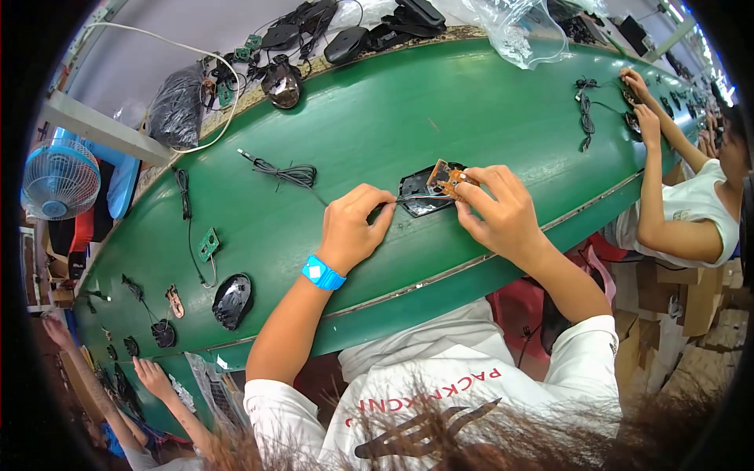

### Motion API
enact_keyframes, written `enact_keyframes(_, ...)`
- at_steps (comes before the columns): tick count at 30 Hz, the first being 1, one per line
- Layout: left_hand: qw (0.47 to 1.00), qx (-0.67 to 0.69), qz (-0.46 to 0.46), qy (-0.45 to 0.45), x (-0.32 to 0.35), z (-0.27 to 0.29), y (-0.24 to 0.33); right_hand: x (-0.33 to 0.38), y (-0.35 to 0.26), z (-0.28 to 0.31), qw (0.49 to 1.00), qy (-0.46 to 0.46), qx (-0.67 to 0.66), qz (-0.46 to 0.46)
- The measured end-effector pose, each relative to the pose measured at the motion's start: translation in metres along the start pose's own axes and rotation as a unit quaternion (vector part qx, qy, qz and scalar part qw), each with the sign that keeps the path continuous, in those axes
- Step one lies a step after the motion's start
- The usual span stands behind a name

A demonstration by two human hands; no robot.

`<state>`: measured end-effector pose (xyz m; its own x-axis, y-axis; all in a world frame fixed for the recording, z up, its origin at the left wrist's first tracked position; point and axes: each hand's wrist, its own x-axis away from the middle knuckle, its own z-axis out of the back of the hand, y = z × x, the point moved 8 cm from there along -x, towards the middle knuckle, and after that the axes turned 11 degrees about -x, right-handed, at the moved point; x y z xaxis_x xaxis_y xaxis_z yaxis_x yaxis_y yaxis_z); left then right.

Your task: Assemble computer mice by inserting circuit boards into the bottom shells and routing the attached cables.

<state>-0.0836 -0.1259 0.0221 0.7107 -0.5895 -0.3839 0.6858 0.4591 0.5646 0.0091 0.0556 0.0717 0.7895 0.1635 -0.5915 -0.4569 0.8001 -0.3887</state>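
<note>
Work surface: green table (471, 102), extending under and around the open black shell (412, 188), the reference item.
Co-worker: person (691, 208) seated well to the right of the shell.
Fan: blue desk fan (61, 179), far left of the shell.
Right hand (503, 212): at the shell's right end; thumb and fingertips clamped on the circuit board.
Left hand (349, 228): at the shell's left end; thumb and forefinger together, pinching the black cable.
Spare part: glossy black cover (233, 301), lower left of the shell.
Cable: black cable (292, 174), its coil lying left of the shell.
Circuit board (441, 177): orange-brown, tilted over the shell's right part; contact with it cannot be told.
Wires (430, 196): thin strands, crossing the shell toward the board.
</note>
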Motion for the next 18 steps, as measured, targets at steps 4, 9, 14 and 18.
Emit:
enact_keyframes(4, 0.999, -0.038, -0.018, 0.013, -0.003, -0.003, 0.006, 0.003, 0.001, 0.0, 1.0, -0.005, 0.002, -0.007)
enact_keyframes(9, 0.995, -0.089, -0.052, 0.008, -0.005, -0.005, 0.014, 0.002, 0.0, 0.002, 1.0, -0.004, -0.013, -0.019)
enact_keyframes(14, 0.978, -0.185, -0.102, 0.003, -0.005, -0.01, 0.025, -0.003, 0.0, 0.003, 1.0, -0.001, -0.017, -0.017)
enact_keyframes(18, 0.962, -0.242, -0.124, 0.005, -0.004, -0.016, 0.033, -0.008, -0.007, 0.005, 1.0, -0.002, -0.008, -0.016)
